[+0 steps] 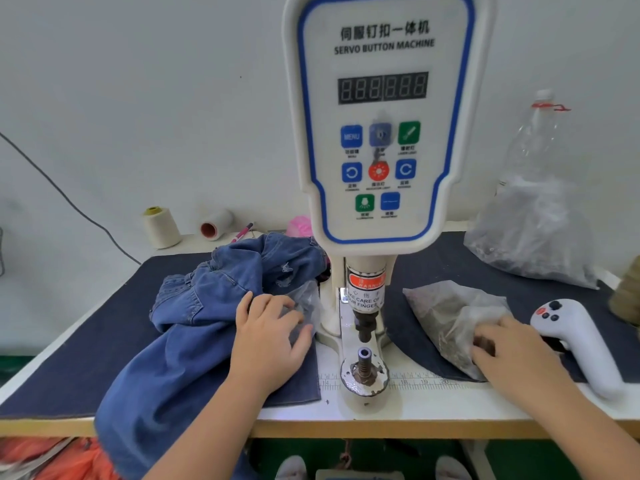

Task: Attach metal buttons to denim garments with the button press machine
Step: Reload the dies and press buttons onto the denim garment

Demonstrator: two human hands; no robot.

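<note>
Two bags in play right now, one per hand. Left hand (270, 334) laid flat and relaxed, fingers spread over a small clear bag (306, 299), gripping nothing; dark bits inside, too blurred to name. Denim (207, 306) bunched just left of that hand and under its wrist, not yet on the die (364, 358), bare and waiting a little to the hand's right. Right hand (512, 351) dug into the mouth of a grey bag (453, 313) full of small dull metal pieces, likely buttons or their backs; fingertips blurred, so cannot tell whether pinching one or just rummaging. Best done like so: pick a single piece, not a clump; seat it square on the die before bringing cloth over; keep fingers out from under the punch (365, 323) directly above, as warned on the label. Beyond the right hand, further back, a bigger bag (533, 233) slumped in front of a bottle (536, 133), packed with more dark small parts. Just right of the right hand, a white controller (585, 344), untouched.
</note>
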